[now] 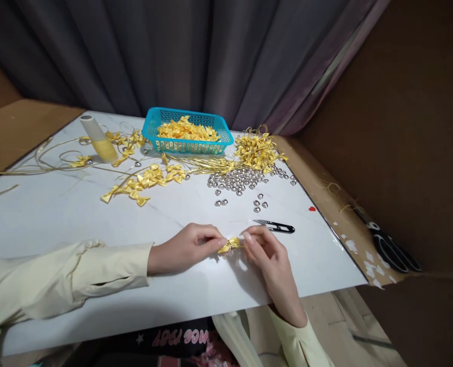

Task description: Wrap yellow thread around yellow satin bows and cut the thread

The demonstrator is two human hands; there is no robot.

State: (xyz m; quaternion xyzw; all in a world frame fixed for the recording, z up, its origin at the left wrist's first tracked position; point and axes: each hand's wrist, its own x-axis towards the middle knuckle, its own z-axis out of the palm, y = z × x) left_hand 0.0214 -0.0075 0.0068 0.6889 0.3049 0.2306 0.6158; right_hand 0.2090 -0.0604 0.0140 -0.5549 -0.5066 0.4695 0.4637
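Observation:
Between my two hands, just over the near part of the white tabletop, is a small yellow ribbon bow (230,245) with gold cord at it. My left hand (190,248) pinches the bow's left side between thumb and finger. At the bow's right side, my right hand (267,250) closes thumb and fingertips on the gold cord; its other fingers curl behind. Just beyond my right hand lies a pair of black thread snips (276,226), blades toward the left. Silver beads (236,179) are scattered in a heap farther back.
A blue basket (190,148) of yellow bows stands at the back. Loose bows (150,178), gold cords (211,164) and a pile of corded bows (259,150) lie around it. A glue bottle (98,140) tilts at left. Black scissors (389,247) lie off the right edge.

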